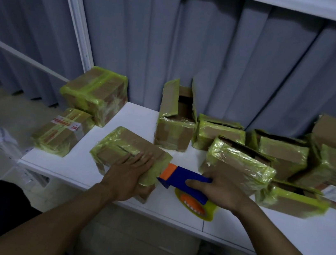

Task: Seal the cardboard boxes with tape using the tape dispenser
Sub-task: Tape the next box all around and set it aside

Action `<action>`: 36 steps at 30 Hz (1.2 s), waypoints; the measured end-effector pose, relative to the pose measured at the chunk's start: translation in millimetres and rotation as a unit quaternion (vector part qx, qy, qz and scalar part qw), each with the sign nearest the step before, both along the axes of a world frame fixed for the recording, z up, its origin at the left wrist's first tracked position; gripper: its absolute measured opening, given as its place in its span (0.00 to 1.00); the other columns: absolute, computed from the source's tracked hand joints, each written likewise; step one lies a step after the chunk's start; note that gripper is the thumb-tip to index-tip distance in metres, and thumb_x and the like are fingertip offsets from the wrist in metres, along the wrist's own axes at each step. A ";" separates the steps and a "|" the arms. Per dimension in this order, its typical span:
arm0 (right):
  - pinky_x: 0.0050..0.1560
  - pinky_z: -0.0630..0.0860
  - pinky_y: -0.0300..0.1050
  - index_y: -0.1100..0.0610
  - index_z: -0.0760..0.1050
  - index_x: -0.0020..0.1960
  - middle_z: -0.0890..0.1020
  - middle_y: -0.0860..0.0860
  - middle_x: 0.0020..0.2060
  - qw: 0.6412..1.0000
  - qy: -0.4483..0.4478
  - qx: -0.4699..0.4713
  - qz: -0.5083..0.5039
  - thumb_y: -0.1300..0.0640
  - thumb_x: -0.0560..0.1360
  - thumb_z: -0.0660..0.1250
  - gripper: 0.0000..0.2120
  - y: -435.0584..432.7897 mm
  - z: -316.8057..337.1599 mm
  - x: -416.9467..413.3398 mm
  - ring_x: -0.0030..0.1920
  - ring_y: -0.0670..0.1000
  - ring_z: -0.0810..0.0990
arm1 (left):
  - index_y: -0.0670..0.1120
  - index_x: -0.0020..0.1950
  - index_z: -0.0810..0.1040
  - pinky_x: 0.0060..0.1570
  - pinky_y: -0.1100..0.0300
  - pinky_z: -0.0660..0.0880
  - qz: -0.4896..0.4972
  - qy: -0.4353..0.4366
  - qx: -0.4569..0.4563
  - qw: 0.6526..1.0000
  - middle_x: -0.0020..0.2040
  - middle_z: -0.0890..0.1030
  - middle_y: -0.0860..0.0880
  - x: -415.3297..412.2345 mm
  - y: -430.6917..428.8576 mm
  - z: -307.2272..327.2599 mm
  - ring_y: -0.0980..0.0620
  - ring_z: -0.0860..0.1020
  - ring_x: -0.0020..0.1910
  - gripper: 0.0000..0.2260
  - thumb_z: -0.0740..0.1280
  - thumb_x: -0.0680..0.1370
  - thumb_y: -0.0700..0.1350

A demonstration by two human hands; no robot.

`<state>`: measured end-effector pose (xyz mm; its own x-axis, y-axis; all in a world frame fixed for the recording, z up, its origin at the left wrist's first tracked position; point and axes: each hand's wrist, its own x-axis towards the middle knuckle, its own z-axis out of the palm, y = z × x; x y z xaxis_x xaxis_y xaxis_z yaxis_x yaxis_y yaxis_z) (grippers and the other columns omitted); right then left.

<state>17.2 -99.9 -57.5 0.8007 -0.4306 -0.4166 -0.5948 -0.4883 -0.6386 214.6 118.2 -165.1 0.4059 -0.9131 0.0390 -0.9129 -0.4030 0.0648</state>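
A makeshift parcel-packing room: the white bench (pixel 66 165) beneath the left hand (pixel 127 178) and right hand (pixel 221 189) is crowded with taped cardboard boxes (pixel 241 165) (one open box (pixel 176 124) stands beyond them). Stacked boxes (pixel 94 93) sit left of the left hand, with a white shelf frame (pixel 75 12) and a grey curtain (pixel 215 58) behind.

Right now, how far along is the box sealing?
Done: two taped boxes sit left of the table. In hand: the left hand presses the front box while the right hand grips the tape dispenser at its end. Left: the open-flapped box behind, and apparently several boxes to the right.
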 end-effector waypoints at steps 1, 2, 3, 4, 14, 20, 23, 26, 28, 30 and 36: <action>0.39 0.73 0.39 0.55 0.82 0.43 0.83 0.47 0.33 1.000 0.005 0.002 0.003 0.37 0.75 0.71 0.20 -0.3 -1.4 0.0 0.34 0.45 0.81 | 0.53 0.81 0.51 0.75 0.46 0.55 -0.007 -0.001 -0.002 1.000 0.80 0.55 0.52 -0.6 -0.4 1.5 0.47 0.57 0.79 0.35 0.50 0.79 0.69; 0.40 0.74 0.40 0.55 0.82 0.44 0.84 0.48 0.35 1.000 0.012 0.004 0.007 0.38 0.75 0.71 0.19 -0.1 -2.5 0.4 0.36 0.46 0.83 | 0.56 0.81 0.48 0.75 0.46 0.52 -0.014 0.003 -0.001 1.000 0.81 0.53 0.53 -2.0 -1.4 3.0 0.48 0.53 0.79 0.34 0.49 0.79 0.69; 0.41 0.75 0.40 0.55 0.82 0.46 0.85 0.48 0.37 1.000 0.019 0.004 0.012 0.38 0.76 0.71 0.19 0.8 -3.6 1.4 0.37 0.47 0.83 | 0.58 0.81 0.45 0.75 0.47 0.49 -0.019 0.016 -0.001 1.000 0.81 0.49 0.54 -3.7 -2.4 4.5 0.50 0.49 0.79 0.34 0.48 0.78 0.68; 0.41 0.76 0.40 0.55 0.82 0.47 0.85 0.49 0.39 0.999 0.026 0.002 0.019 0.39 0.76 0.70 0.19 1.9 -4.4 2.8 0.39 0.48 0.84 | 0.58 0.81 0.43 0.75 0.48 0.45 -0.024 0.037 0.001 0.999 0.81 0.47 0.56 -5.8 -3.1 4.8 0.51 0.46 0.79 0.33 0.48 0.78 0.67; 0.44 0.75 0.42 0.59 0.81 0.54 0.86 0.55 0.48 0.998 0.047 0.027 0.018 0.45 0.79 0.68 0.17 7.8 -7.8 8.1 0.49 0.54 0.85 | 0.52 0.82 0.52 0.74 0.48 0.49 -0.046 0.022 -0.010 0.999 0.80 0.57 0.53 -9.2 -3.0 -0.8 0.50 0.59 0.78 0.41 0.52 0.74 0.71; 0.38 0.74 0.39 0.53 0.78 0.39 0.82 0.48 0.32 0.999 0.026 0.035 -0.003 0.28 0.73 0.66 0.27 21.4 -15.1 -4.2 0.30 0.44 0.80 | 0.53 0.82 0.44 0.76 0.48 0.46 -0.049 0.007 0.014 0.999 0.81 0.46 0.56 -7.3 -3.3 -1.8 0.53 0.47 0.79 0.38 0.54 0.77 0.67; 0.38 0.75 0.39 0.53 0.79 0.39 0.84 0.48 0.32 0.999 0.010 0.036 -0.013 0.27 0.72 0.68 0.27 22.5 -19.0 -12.8 0.31 0.45 0.82 | 0.54 0.81 0.42 0.75 0.52 0.44 -0.065 0.013 0.004 0.998 0.80 0.43 0.58 -7.3 -3.6 -0.4 0.55 0.45 0.79 0.37 0.52 0.78 0.68; 0.37 0.75 0.39 0.53 0.80 0.41 0.85 0.48 0.34 0.999 -0.001 0.046 -0.019 0.28 0.72 0.68 0.26 22.5 -20.5 -19.3 0.33 0.45 0.83 | 0.55 0.81 0.41 0.74 0.54 0.43 -0.073 0.019 0.005 0.997 0.80 0.42 0.59 -6.5 -3.9 1.0 0.56 0.44 0.78 0.38 0.60 0.79 0.64; 0.36 0.74 0.38 0.52 0.79 0.40 0.83 0.48 0.33 1.000 0.003 0.027 -0.010 0.28 0.72 0.68 0.26 23.2 -19.4 -26.1 0.31 0.44 0.81 | 0.55 0.81 0.40 0.75 0.53 0.44 -0.077 0.027 0.004 0.997 0.79 0.42 0.59 -5.3 -4.4 3.5 0.56 0.44 0.78 0.39 0.61 0.79 0.63; 0.36 0.73 0.38 0.53 0.79 0.40 0.83 0.48 0.32 1.000 0.012 0.017 -0.008 0.28 0.72 0.68 0.27 19.3 -18.1 -36.9 0.30 0.44 0.81 | 0.55 0.81 0.39 0.76 0.53 0.45 -0.077 0.026 0.014 0.997 0.79 0.41 0.59 -3.6 -4.4 4.4 0.56 0.45 0.79 0.40 0.61 0.79 0.64; 0.39 0.76 0.40 0.58 0.82 0.48 0.86 0.52 0.39 0.999 0.025 0.021 -0.008 0.27 0.72 0.68 0.32 11.6 -32.9 -59.2 0.38 0.51 0.86 | 0.55 0.81 0.41 0.74 0.52 0.47 -0.085 0.026 0.008 0.996 0.80 0.47 0.56 -2.7 -7.1 4.9 0.52 0.51 0.80 0.42 0.65 0.77 0.63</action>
<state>-42.0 -88.3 -90.4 0.7717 -0.4243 -0.4738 -0.6339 -0.4528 -0.6270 211.9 111.1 -160.2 0.2470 -0.9690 0.0068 -0.9635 -0.2449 0.1083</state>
